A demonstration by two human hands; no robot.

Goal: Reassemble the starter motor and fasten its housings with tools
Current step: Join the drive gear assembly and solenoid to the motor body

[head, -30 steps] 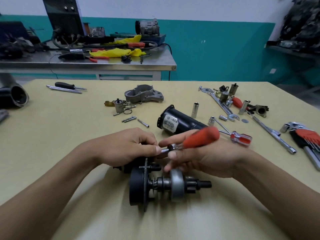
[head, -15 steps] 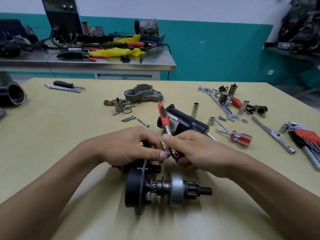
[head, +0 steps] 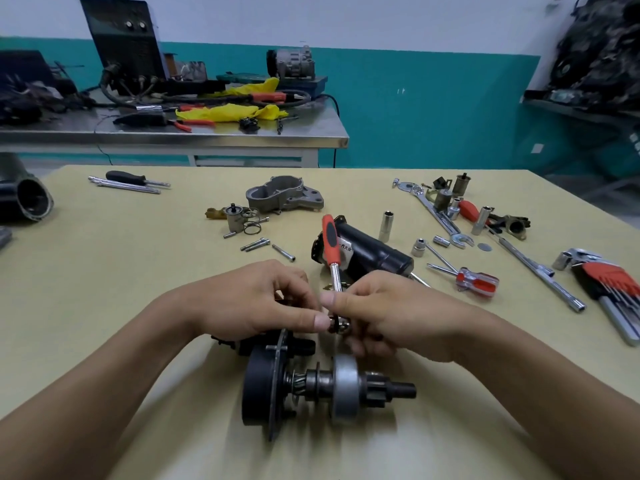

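While the ratchet is gripped by the right hand, its head is pinched by the left hand.

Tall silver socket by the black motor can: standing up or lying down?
Standing up: the socket rests on end on the table, open end on top.

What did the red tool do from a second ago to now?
The red-and-black-handled ratchet wrench swung its handle from pointing right to pointing away from the person. The right hand still grips its metal head, and the left hand still pinches there. The black starter assembly with the grey drive gear stayed on the yellow table.
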